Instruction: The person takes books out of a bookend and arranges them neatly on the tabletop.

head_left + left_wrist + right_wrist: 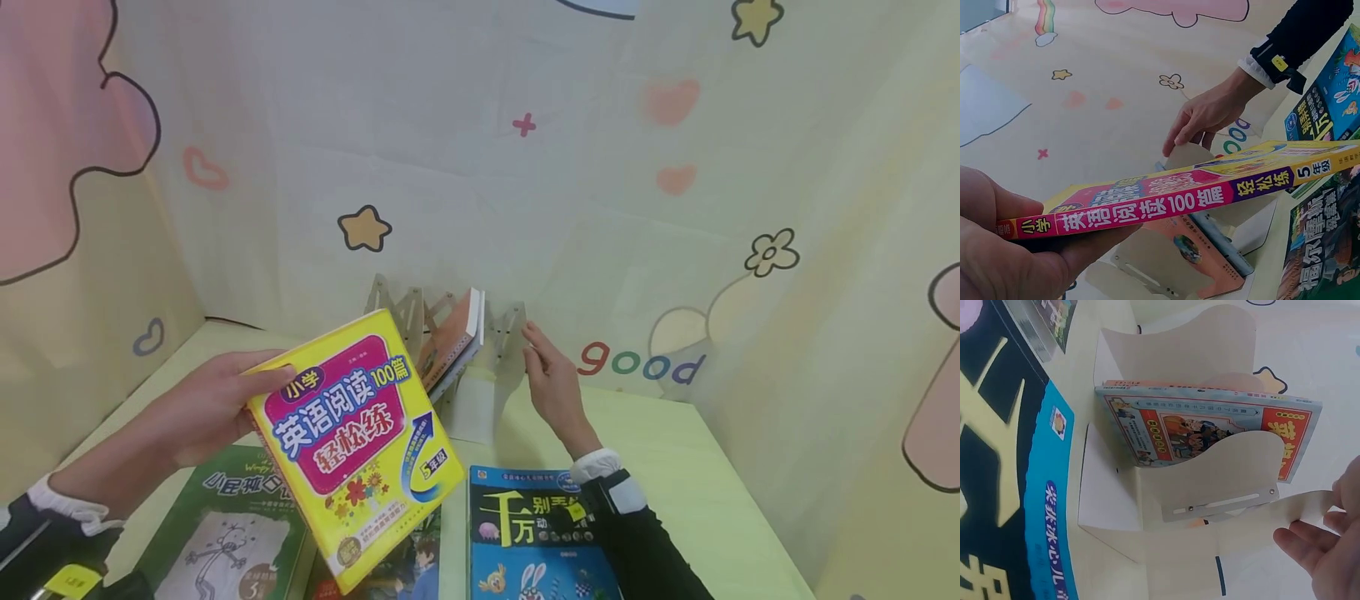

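My left hand (pixel 202 400) holds a yellow and pink paperback workbook (pixel 356 450) by its upper left corner, thumb on the cover and fingers beneath. The book is raised and tilted, and its pink spine faces the left wrist camera. Behind it stands a pale expanding book rack (pixel 474 408) with curved dividers. Two thin books, one orange (pixel 447 337) and one with a blue-grey cover (pixel 1210 425), lean in one of its slots. My right hand (pixel 553 392) pinches the upper edge of the rack's right end panel, as the right wrist view shows.
Nearer me on the pale table (pixel 720 475) lie a green book (pixel 232 533) at left, a dark picture-cover book (pixel 416 567) partly hidden under the raised one, and a blue book (pixel 517 533) below my right forearm. A printed curtain (pixel 450 167) hangs close behind the rack.
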A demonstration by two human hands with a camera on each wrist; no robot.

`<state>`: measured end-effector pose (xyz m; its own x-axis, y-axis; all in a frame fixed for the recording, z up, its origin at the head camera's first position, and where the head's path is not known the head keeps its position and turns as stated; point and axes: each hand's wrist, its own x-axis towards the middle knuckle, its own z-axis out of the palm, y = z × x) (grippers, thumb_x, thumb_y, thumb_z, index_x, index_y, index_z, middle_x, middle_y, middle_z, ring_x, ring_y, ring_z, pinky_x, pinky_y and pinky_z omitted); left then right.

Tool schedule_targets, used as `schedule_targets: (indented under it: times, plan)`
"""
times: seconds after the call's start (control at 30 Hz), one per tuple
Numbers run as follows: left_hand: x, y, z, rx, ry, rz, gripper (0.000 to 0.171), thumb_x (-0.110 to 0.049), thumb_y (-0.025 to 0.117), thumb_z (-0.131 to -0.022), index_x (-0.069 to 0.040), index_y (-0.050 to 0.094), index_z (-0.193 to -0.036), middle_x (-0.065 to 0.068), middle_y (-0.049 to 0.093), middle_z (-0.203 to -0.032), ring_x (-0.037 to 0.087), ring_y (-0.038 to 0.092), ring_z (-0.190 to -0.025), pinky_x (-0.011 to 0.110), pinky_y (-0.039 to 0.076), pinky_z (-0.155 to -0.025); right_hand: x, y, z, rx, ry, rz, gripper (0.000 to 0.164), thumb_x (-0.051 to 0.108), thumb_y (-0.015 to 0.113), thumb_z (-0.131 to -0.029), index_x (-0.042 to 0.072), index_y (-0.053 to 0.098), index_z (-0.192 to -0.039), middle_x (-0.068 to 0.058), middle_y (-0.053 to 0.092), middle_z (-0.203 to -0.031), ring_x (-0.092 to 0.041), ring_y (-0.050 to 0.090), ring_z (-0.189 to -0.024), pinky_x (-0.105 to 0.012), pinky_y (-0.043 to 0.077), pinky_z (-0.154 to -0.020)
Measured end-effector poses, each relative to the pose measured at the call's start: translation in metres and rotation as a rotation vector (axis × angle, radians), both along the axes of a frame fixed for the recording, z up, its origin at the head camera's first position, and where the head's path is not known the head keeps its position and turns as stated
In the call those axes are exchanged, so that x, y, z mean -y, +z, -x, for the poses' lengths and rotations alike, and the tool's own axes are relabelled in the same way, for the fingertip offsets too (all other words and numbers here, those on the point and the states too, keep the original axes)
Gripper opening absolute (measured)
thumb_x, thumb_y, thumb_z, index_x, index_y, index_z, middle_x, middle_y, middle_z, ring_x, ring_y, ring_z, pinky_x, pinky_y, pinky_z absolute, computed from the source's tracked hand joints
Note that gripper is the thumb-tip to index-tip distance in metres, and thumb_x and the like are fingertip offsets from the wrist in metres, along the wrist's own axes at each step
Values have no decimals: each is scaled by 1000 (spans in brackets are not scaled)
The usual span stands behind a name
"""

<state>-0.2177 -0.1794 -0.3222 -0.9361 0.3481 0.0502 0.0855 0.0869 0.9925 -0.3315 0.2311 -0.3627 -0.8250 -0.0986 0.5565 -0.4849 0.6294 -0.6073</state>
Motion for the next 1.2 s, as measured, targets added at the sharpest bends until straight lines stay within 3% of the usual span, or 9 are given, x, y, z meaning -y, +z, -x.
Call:
schedule_targets:
  times: [0.1, 0.17, 0.4, 0.57, 0.73, 0.97, 1.2]
  plan:
    - [-4, -4, 1, 37, -13, -19, 65, -30, 54, -109, 6, 31, -158, 15, 66, -121, 28, 72, -101, 37, 60, -90, -1, -1, -8, 46, -8, 47, 47, 15, 57, -107, 5, 50, -152, -15, 52, -153, -35, 68, -116, -48, 59, -93]
    - [-5, -5, 2, 55, -10, -25, 66, -31, 55, -109, 5, 30, -159, 15, 66, -121, 28, 72, -102, 37, 60, -90, -1, -3, -15, 81, -22, 65, 49, 17, 59, -107, 4, 47, -153, -18, 53, -151, -36, 66, -120, -51, 56, -97]
    - [-11, -10, 3, 94, -7, -45, 69, -32, 57, -107, 4, 29, -159, 13, 67, -119, 28, 73, -101, 37, 60, -89, -4, -14, -46, 203, -66, 43, 49, 23, 58, -108, 0, 47, -149, -20, 59, -142, -35, 66, -118, -53, 54, -100]
    - [-20, -15, 4, 127, -19, -75, 70, -31, 59, -107, 4, 29, -159, 14, 67, -119, 30, 73, -102, 41, 60, -89, 4, -22, -69, 293, 63, 74, 42, 23, 56, -109, 0, 54, -144, -19, 66, -131, -30, 69, -110, -45, 58, -94]
    - [-31, -19, 5, 152, -1, -82, 69, -31, 60, -106, 3, 31, -159, 16, 66, -123, 29, 73, -102, 41, 60, -89, 16, -26, -88, 417, 200, 90, 44, 29, 55, -109, 4, 54, -145, -17, 65, -134, -29, 69, -113, -43, 57, -96]
    - [-44, -24, 6, 159, 11, -111, 68, -32, 62, -105, 1, 34, -158, 17, 65, -126, 29, 72, -104, 40, 59, -90, 26, -25, -99, 563, 341, 131, 48, 35, 53, -109, 6, 52, -148, -13, 63, -135, -30, 66, -117, -48, 55, -100]
    - [-57, -27, 7, 185, 25, -134, 68, -32, 63, -105, 2, 36, -156, 16, 67, -121, 29, 73, -103, 39, 60, -89, 27, -26, -107, 684, 426, 177, 58, 46, 54, -107, 11, 48, -152, -9, 67, -127, -26, 70, -110, -43, 57, -97]
